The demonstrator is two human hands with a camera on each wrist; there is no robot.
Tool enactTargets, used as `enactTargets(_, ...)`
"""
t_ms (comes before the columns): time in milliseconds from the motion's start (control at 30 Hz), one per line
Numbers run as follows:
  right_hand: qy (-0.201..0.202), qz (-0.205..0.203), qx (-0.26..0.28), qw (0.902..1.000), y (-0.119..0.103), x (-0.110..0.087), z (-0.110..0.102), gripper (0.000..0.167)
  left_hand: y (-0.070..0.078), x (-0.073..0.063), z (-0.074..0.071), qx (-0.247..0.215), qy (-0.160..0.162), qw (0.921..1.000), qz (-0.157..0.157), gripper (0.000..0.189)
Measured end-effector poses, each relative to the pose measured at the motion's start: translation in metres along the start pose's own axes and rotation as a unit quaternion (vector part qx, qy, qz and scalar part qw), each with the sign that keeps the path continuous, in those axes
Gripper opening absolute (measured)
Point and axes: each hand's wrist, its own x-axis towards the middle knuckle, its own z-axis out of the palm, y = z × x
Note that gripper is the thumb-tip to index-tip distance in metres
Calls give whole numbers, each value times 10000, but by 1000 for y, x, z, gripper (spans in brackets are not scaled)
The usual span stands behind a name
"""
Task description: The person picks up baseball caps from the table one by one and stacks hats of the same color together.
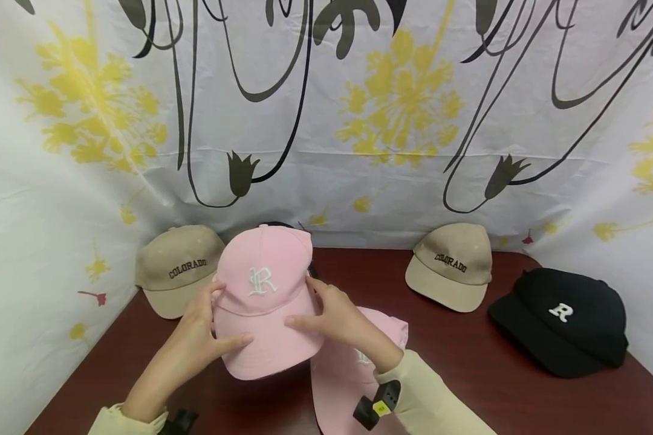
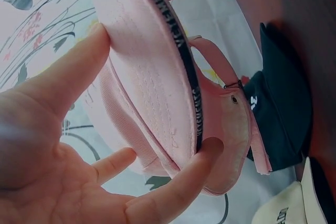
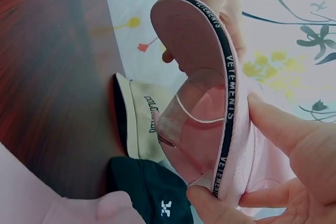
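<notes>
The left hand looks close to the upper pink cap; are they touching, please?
Touching: the left wrist view shows the left hand gripping the upper pink cap, thumb against its brim.

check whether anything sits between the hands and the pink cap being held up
Nothing visible: the left hand and right hand grip the held pink cap directly from either side. The other pink cap lies on the table, not in between.

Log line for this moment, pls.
left hand: holds pink cap | right hand: holds same cap | second pink cap: on table
</notes>
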Motion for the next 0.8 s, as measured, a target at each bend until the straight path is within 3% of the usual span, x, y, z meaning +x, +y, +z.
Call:
enactTargets(500,152,260,6,9995,12,-17,-21,84,13,11,19,-446,-116,9982,373,86)
enactTargets(800,328,407,226,9984,24,-28,-30,81,22,17,30,-567,-380,9976,68,87)
